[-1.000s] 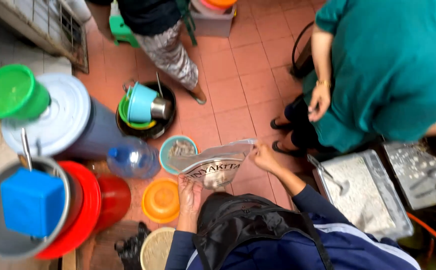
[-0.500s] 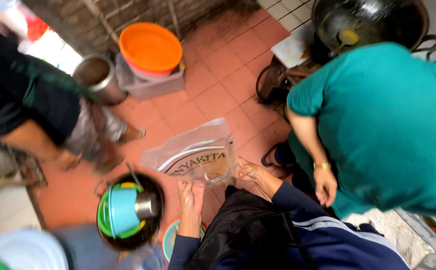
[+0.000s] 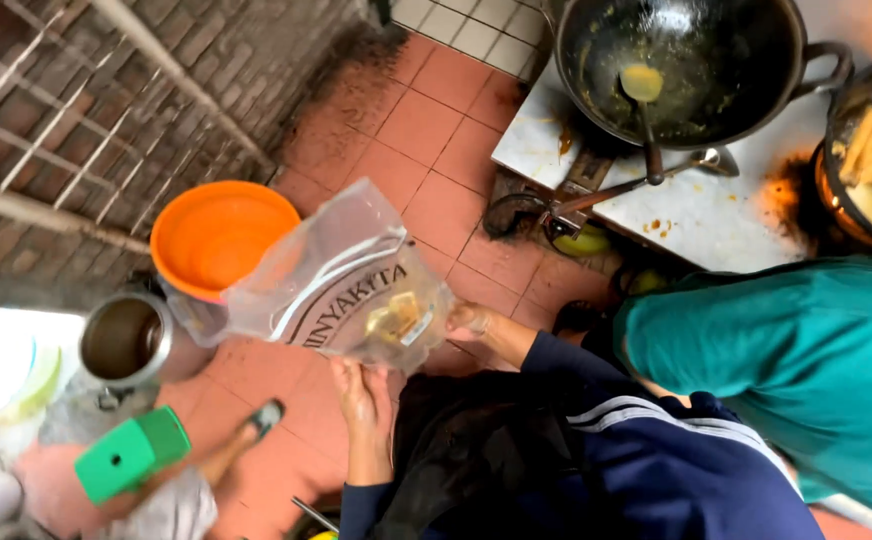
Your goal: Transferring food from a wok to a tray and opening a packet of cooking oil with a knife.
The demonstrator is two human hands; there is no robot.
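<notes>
- Clear plastic, crumpled and nearly drained, makes up the pouch (image 3: 341, 285) that both hands hold up over the red tile floor (image 3: 436, 120)
- The left hand (image 3: 364, 392) comes up from under the pouch, fingers curled and pinching its lower edge, which seems to keep the soft film from folding over
- The right hand (image 3: 468, 320) grips the pouch's right corner, fingers closed on the plastic; a little yellowish oil sits pooled in that corner, so the hold looks meant to gather the last of it there
- The pouch hangs tilted, its far end lifted up and left of the hands, its near corner lowest
- Just behind the pouch's upper left end stands an orange basin (image 3: 218, 232), partly hidden by the film
- Left of the pouch and lower, a steel pot (image 3: 124, 340) stands open on the floor, and below that lies a green box (image 3: 134, 455)
- Well above and right of the pouch, a dark wok (image 3: 691, 65) with a ladle (image 3: 644, 95) resting in it sits on a stained white stove top (image 3: 696, 210), out of the way of the hands
- Right of the pouch, close by the right forearm, a person in a teal shirt (image 3: 796, 350) bends over; their hands are not in view
- Below left of the pouch, another person's foot (image 3: 256, 425) rests on the tiles
</notes>
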